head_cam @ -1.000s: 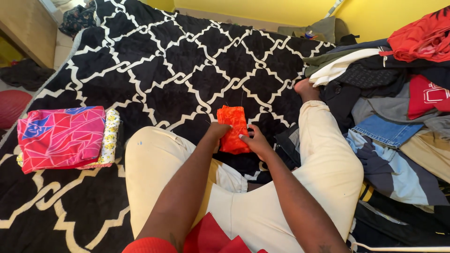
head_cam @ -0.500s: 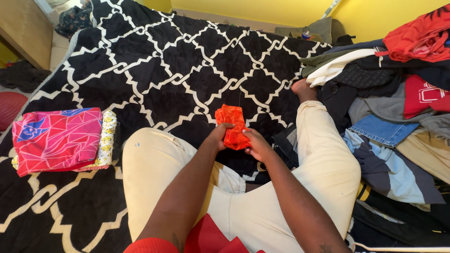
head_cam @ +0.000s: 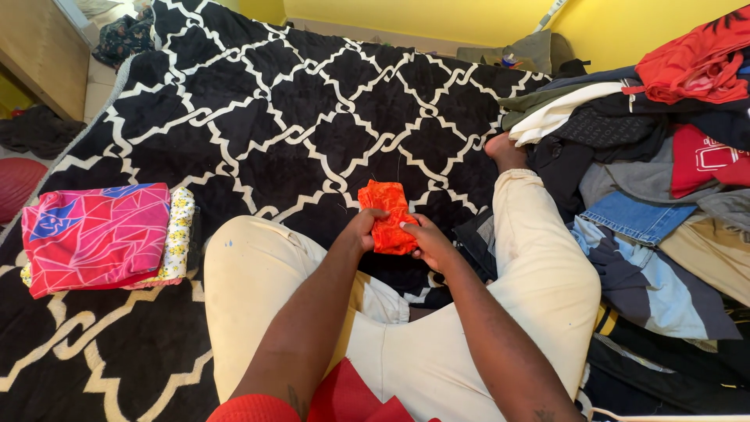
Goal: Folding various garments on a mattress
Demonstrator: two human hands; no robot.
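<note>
Centre of frame: left hand and right hand both closed on a small orange cloth (folded, its upper half lying on the black-and-white blanket). Folded pink stack at left edge; clothes pile at right.

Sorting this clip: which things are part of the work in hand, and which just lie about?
In hand: orange cloth, held by left hand and right hand; folded stack; clothes pile.
Lying about: blanket; red cushion; dark clothes.
</note>
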